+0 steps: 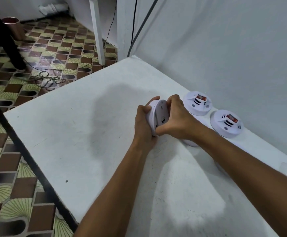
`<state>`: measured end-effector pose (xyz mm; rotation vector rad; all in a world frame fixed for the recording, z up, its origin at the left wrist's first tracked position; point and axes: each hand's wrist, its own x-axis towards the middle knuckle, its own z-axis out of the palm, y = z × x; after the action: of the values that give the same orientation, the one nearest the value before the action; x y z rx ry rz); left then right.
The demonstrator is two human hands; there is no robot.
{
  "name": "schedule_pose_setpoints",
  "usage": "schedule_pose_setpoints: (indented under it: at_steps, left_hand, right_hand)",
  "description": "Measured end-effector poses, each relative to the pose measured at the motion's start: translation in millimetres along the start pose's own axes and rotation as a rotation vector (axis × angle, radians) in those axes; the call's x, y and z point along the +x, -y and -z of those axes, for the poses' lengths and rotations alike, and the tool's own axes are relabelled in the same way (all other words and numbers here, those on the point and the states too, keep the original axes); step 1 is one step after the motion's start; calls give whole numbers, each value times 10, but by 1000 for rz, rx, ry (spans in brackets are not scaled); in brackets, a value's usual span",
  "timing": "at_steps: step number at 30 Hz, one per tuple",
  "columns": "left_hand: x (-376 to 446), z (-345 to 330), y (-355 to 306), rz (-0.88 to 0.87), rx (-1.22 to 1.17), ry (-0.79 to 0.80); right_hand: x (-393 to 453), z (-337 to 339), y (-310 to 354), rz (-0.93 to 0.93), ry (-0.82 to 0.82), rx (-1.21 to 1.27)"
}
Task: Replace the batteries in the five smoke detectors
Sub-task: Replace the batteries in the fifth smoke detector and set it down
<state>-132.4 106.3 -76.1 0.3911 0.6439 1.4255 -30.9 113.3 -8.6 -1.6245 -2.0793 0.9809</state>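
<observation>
Smoke detector (158,115), smooth white plastic, round and disc-shaped, held on edge just above the middle of the desk (74,120). Gripped from the left by the left hand (143,124), fingers curled round its rim; clasped from the right by the right hand (175,117), fingers hooked over the top edge, thumb at the bottom.

Just right: 2 more white detectors (197,103) (227,123) lying flat along the wall, each showing a red-labelled battery and dark slots. Another white round piece (189,142) partly hidden under the right forearm; cannot tell what.

White desk, matte, scuffed and speckled, pushed into a corner of pale grey walls (225,48). Far left: patterned brown-and-green tile floor (41,53), tangled black cable (48,79), copper-coloured cylinder (13,28), white post (97,31).
</observation>
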Motion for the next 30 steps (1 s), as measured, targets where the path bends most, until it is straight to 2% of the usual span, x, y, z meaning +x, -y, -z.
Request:
schedule_pose_setpoints:
  at_steps: [8, 13, 17, 23, 30]
  left_hand:
    - [-11, -10, -2, 39, 60, -37]
    - [-36, -14, -77, 45, -40, -8]
    - [-76, -22, -146, 49, -156, 50]
    - [-117, -33, -129, 70, -256, 68]
    - [-112, -55, -73, 107, -164, 89]
  right_hand:
    - [3, 14, -17, 101, -12, -138]
    - [-8, 16, -29, 169, 0, -148]
    - [-20, 4, -29, 135, -48, 78]
    - [-68, 15, 69, 144, -112, -54]
    - [-150, 52, 12, 134, -133, -96]
